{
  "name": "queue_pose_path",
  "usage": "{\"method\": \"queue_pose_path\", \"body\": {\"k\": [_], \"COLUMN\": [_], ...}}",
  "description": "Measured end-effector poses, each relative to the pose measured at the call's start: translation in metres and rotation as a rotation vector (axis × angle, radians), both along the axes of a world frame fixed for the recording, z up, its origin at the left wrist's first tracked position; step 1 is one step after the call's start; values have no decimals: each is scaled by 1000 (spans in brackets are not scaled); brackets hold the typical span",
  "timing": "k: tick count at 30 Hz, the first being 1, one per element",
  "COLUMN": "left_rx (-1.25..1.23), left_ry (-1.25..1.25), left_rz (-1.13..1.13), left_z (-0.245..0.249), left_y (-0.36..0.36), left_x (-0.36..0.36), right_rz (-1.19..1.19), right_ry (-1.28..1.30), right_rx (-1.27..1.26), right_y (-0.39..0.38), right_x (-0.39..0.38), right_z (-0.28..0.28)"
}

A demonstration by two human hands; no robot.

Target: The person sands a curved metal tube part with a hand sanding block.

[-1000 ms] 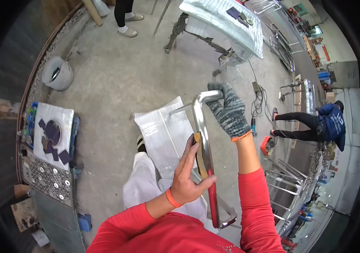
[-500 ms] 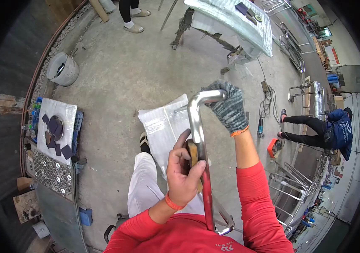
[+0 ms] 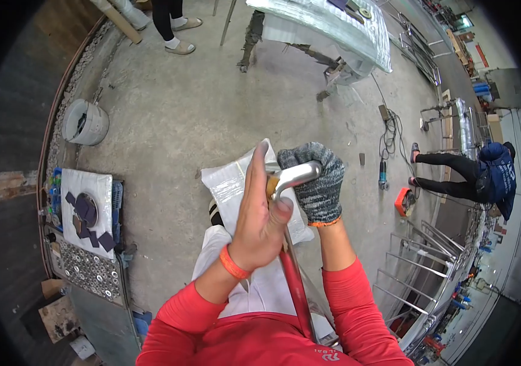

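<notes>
A shiny bent metal tube rises from my lap toward the middle of the view; its lower length reflects red. My right hand, in a grey knitted glove with an orange cuff, is closed around the bent upper end. Bare and with an orange band at its wrist, my left hand lies along the tube just below the bend. Its fingers point up and its thumb crosses the tube. A yellow-brown pad is pinched between this hand and the metal, mostly hidden by the palm.
White wrapped padding lies on the floor beyond my knees. Left are a bucket and a low table with dark sheets. A wrapped table stands ahead. One person is at the right; another's legs show at top left.
My left hand has slid up the tube to the bend, its fingers now straighter. The gloved hand and the tube's bent end have moved down and slightly left. The view has shifted a little.
</notes>
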State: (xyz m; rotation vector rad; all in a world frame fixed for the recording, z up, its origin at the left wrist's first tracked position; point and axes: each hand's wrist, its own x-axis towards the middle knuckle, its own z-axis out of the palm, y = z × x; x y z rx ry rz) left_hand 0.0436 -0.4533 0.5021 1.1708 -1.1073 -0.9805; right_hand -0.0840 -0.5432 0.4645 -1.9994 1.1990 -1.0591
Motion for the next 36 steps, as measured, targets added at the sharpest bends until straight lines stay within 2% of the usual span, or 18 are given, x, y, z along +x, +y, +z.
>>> {"method": "queue_pose_path", "body": {"k": [2, 6, 7, 10, 11, 12, 14, 17, 20, 21, 22, 24, 26, 28, 29, 32, 34, 36], "left_rx": [31, -22, 54, 23, 38, 47, -116, -134, -132, -343, -352, 2, -40, -97, -106, -40, -182, -114], "left_ry": [-82, -70, -53, -89, -42, -37, -221, -352, -260, -282, -282, -1, -34, -73, -93, -169, -74, -90], "left_rz": [-237, -460, -513, -435, -386, -385, -129, 65, 25, 46, 46, -471, -521, -574, -444, -98, 13, 0], "left_z": [-6, -2, 0, -3, -4, -6, -13, -13, -14, -41, -35, -10, -10, -12, -15, -22, -16, -26], "left_y": [-24, -62, -68, -57, -48, -39, -20, 12, -4, -26, -40, -55, -66, -63, -50, 3, 32, 23], "left_x": [23, 37, 38, 35, 32, 26, 11, -21, -5, -2, 10, 34, 37, 34, 30, -1, -33, -24], "right_rz": [-11, -125, -98, -162, -161, -161, -276, -306, -296, -288, -289, -244, -229, -216, -195, -312, -311, -358], "right_ry": [-46, 61, 39, 31, -118, -113, -245, -322, -352, -309, -311, -26, -17, 49, -192, -33, -154, -538], "right_rx": [-24, -119, -50, -139, 48, 57, -65, 28, 36, 33, 24, -83, -17, -121, -36, -31, -22, 129], "right_y": [4, 10, 8, 11, 14, 15, 10, 3, 2, 3, 4, 13, 14, 10, 10, 6, 2, 5], "right_x": [2, 6, 9, 9, 7, 7, 7, 13, 13, 13, 13, 10, 8, 5, 7, 5, 10, 13], "right_z": [1, -15, -9, -14, -19, -27, -44, -36, -41, -39, -35, -24, -22, -21, -20, -32, -34, -42]}}
